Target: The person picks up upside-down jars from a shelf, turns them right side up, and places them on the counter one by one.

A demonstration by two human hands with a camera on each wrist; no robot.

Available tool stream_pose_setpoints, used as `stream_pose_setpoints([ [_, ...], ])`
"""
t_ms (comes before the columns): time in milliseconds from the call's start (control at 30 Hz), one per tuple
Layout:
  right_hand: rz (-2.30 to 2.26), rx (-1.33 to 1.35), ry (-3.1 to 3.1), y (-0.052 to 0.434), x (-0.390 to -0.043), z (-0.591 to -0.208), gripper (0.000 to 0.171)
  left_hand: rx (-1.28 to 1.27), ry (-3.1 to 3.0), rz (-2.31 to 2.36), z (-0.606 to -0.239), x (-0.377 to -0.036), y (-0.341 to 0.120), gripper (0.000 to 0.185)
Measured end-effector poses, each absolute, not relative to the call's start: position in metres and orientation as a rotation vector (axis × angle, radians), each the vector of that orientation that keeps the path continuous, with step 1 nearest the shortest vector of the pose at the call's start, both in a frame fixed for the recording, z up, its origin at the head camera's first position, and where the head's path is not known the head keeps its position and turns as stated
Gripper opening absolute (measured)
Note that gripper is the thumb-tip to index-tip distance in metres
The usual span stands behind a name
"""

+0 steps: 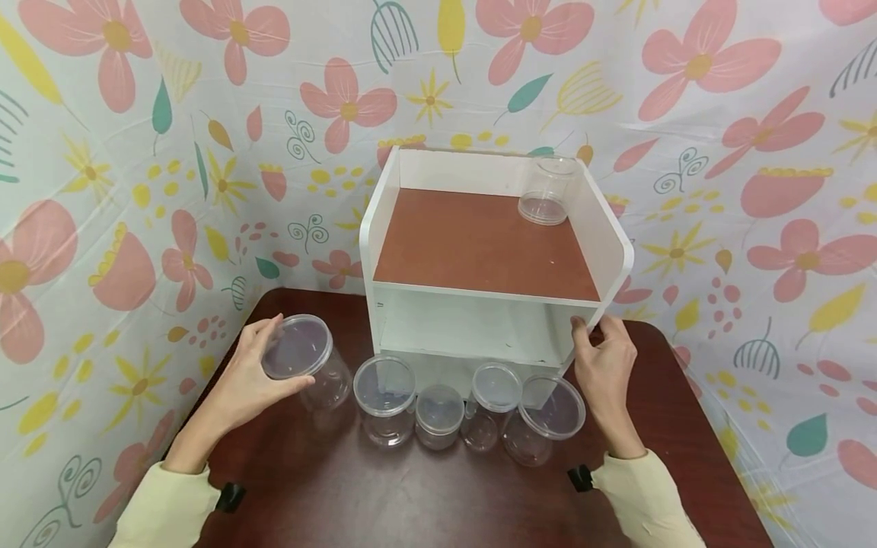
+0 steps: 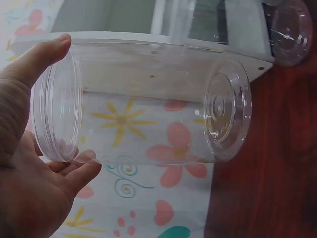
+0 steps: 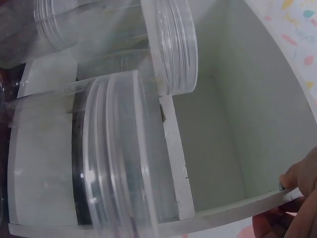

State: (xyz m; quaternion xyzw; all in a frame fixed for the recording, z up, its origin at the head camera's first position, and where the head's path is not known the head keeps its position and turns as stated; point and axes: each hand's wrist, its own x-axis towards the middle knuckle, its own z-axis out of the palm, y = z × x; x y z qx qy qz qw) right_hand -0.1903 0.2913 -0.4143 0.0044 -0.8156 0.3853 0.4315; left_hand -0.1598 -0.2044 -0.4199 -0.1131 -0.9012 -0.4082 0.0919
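My left hand (image 1: 263,373) grips a tall clear plastic jar (image 1: 308,364) by its lidded top at the table's left; in the left wrist view the jar (image 2: 143,109) is tilted, thumb and fingers (image 2: 74,171) round the lid end. My right hand (image 1: 603,358) holds the front right edge of a white shelf unit (image 1: 617,259) with a brown upper shelf (image 1: 479,243); its fingertips (image 3: 292,176) pinch the side panel. Several more clear lidded jars (image 1: 385,396) stand in a row before the shelf. Another clear jar (image 1: 546,190) stands on the upper shelf at the back right.
The dark red table (image 1: 411,495) is ringed by a flowered cloth backdrop (image 1: 103,190). The shelf's lower compartment (image 1: 473,327) is white inside. In the right wrist view two jars (image 3: 114,148) stand close against the shelf's front.
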Motion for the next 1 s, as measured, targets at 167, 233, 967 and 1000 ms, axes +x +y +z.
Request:
stream_pose_setpoints([
  [167, 0.960, 0.013, -2.039, 0.292, -0.191, -0.414, 0.011, -0.332, -2.710, -1.173, -0.436, -0.163, -0.200, 0.113],
  [233, 0.959, 0.011, -2.039, 0.293, -0.191, -0.415, 0.011, -0.327, -2.727, -1.155, -0.441, -0.164, -0.199, 0.114],
  [967, 0.954, 0.013, -2.031, 0.293, -0.192, -0.417, 0.010, -0.325, -2.797, -1.119, -0.476, -0.164, -0.187, 0.117],
  [1000, 0.955, 0.013, -2.030, 0.293, -0.192, -0.417, 0.010, -0.326, -2.793, -1.118, -0.477, -0.164, -0.186, 0.117],
])
